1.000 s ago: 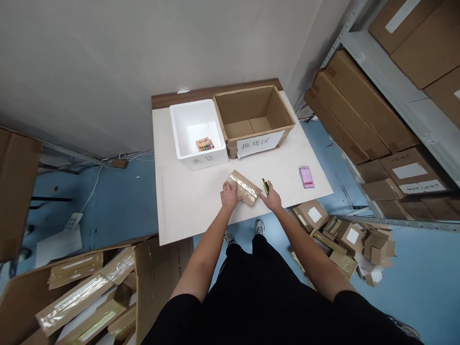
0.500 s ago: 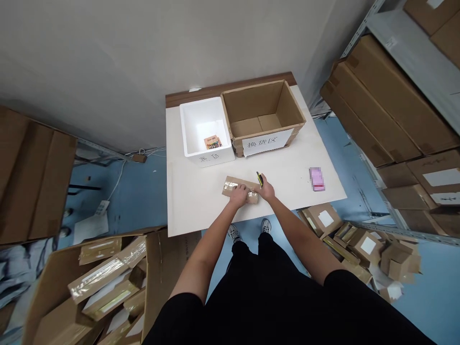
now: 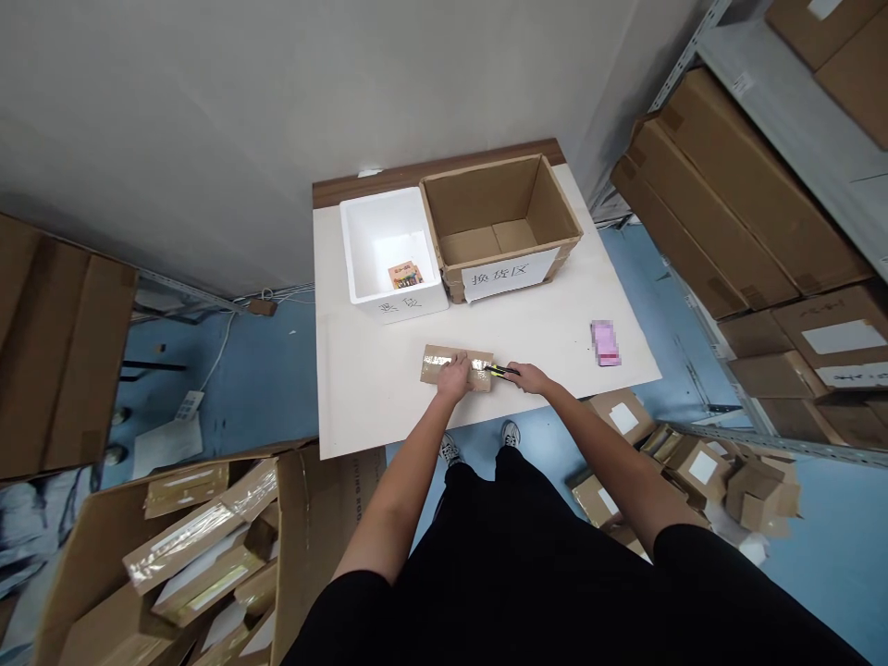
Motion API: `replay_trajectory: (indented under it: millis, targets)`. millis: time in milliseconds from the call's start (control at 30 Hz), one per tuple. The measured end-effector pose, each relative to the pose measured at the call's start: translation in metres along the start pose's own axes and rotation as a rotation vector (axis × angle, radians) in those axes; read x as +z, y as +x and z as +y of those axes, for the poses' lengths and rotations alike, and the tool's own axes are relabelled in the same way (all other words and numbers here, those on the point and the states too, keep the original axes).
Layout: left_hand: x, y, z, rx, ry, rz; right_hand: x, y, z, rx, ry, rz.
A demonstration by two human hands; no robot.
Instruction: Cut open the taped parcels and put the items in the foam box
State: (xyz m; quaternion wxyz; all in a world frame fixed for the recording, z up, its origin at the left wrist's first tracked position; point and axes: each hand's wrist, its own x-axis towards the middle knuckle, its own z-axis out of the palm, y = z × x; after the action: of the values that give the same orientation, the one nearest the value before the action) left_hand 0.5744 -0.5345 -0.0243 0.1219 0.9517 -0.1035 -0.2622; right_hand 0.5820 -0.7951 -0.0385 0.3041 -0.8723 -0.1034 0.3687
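A small cardboard box (image 3: 436,363) sealed with shiny clear tape lies near the front edge of the white table. My left hand (image 3: 454,375) grips it around the middle from the near side, fingers over its top. In my right hand (image 3: 529,377) is a black and yellow box cutter (image 3: 503,371), pointing left. Its tip is at the right end of the box, over the tape; whether the blade is in the tape is too small to tell.
Behind stand a white foam box (image 3: 409,310) holding a small colourful packet (image 3: 405,275), and a labelled open carton (image 3: 510,274). A pink pad (image 3: 606,343) lies right on the table (image 3: 375,407). A big carton of parcels (image 3: 298,518) stands left; shelving (image 3: 783,120) rises right.
My right hand has turned the box cutter from upright to pointing left, bringing its tip to the box's right end. The box now lies straighter, with my left hand still on it.
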Motion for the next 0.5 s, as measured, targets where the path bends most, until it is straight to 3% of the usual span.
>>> replay_trajectory:
  millis: [167,500]
  targets:
    - [0.000,0.000,0.001,-0.012,0.001,-0.016,-0.013,0.008,-0.006,0.083,-0.376,0.019]
    - [-0.004,0.002,0.005,-0.038,-0.047,-0.041,-0.029,0.015,-0.005,0.074,-0.523,-0.059]
